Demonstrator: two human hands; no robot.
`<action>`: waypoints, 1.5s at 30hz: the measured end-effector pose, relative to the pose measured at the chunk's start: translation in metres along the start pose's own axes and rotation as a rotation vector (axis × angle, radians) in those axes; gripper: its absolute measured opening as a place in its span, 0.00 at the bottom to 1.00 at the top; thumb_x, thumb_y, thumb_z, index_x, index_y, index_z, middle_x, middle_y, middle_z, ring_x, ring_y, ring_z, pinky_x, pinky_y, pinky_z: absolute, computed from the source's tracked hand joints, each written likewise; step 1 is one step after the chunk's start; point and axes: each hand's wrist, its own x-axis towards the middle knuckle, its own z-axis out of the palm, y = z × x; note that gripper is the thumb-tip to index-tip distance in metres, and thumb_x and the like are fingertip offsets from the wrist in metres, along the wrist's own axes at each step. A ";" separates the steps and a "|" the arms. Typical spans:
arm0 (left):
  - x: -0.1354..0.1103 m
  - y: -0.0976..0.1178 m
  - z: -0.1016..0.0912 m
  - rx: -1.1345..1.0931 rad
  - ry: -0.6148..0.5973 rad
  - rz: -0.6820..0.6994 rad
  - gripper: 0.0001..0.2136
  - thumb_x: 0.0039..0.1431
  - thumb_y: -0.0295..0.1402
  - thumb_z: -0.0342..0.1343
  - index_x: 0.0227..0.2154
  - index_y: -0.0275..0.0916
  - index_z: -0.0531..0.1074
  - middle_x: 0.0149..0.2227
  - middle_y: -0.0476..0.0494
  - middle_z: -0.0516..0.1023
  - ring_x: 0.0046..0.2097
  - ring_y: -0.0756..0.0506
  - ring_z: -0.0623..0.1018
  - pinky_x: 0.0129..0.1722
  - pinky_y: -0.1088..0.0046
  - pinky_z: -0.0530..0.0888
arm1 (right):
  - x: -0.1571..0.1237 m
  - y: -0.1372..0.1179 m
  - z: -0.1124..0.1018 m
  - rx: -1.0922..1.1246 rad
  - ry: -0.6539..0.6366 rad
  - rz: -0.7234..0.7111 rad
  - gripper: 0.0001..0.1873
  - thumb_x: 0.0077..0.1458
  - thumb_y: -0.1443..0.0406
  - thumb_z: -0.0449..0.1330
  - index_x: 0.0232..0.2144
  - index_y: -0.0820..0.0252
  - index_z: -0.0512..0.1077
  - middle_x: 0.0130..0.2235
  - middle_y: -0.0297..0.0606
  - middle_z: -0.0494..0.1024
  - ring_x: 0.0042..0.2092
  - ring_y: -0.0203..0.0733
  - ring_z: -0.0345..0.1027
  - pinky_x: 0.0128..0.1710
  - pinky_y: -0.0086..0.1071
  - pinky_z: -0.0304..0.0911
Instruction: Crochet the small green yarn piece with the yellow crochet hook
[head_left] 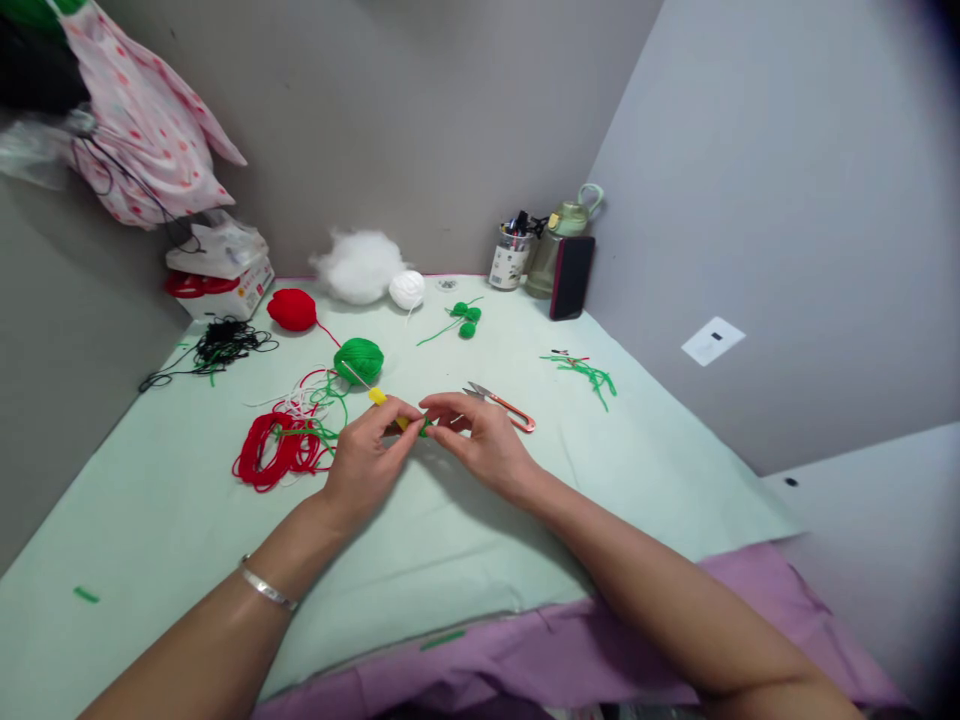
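Note:
My left hand [369, 452] is closed around a crochet hook with a yellow handle [379, 397], whose metal shaft points up and left toward the green yarn ball [358, 359]. My right hand [480, 435] pinches a small piece of green crochet work [424, 427] between thumb and fingers, touching the left hand's fingertips. Both hands rest over the pale green table cover [450, 520]. A tangle of loose red yarn [274, 452] with green and white strands lies just left of my left hand.
Orange-handled thread snips [504, 404] lie behind my right hand. Further back are a red yarn ball [292, 309], a white yarn ball [406, 289], white stuffing [360, 265], small green crocheted pieces [465, 318], green yarn scraps [589, 375], black cord [221, 345], a pen cup [511, 255], a bottle and a phone [571, 277].

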 end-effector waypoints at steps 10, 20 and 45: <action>0.011 0.003 0.002 -0.367 -0.203 -0.365 0.18 0.49 0.48 0.72 0.30 0.37 0.81 0.35 0.43 0.82 0.38 0.42 0.81 0.46 0.60 0.81 | -0.001 0.004 -0.004 -0.180 0.042 -0.120 0.09 0.60 0.75 0.62 0.39 0.57 0.76 0.39 0.37 0.80 0.35 0.38 0.74 0.39 0.34 0.71; 0.012 -0.003 0.002 -0.471 -0.159 -0.431 0.17 0.45 0.46 0.77 0.29 0.37 0.82 0.32 0.47 0.82 0.38 0.46 0.80 0.50 0.66 0.78 | 0.001 0.002 -0.006 -0.150 -0.027 -0.140 0.05 0.60 0.72 0.67 0.34 0.59 0.75 0.38 0.37 0.76 0.37 0.39 0.74 0.41 0.34 0.73; 0.006 0.007 0.005 -0.582 -0.136 -0.414 0.14 0.47 0.37 0.76 0.33 0.38 0.78 0.32 0.50 0.82 0.37 0.48 0.80 0.45 0.71 0.77 | 0.004 -0.003 -0.003 -0.019 0.035 0.017 0.07 0.55 0.72 0.61 0.27 0.58 0.70 0.31 0.32 0.76 0.32 0.37 0.72 0.34 0.31 0.68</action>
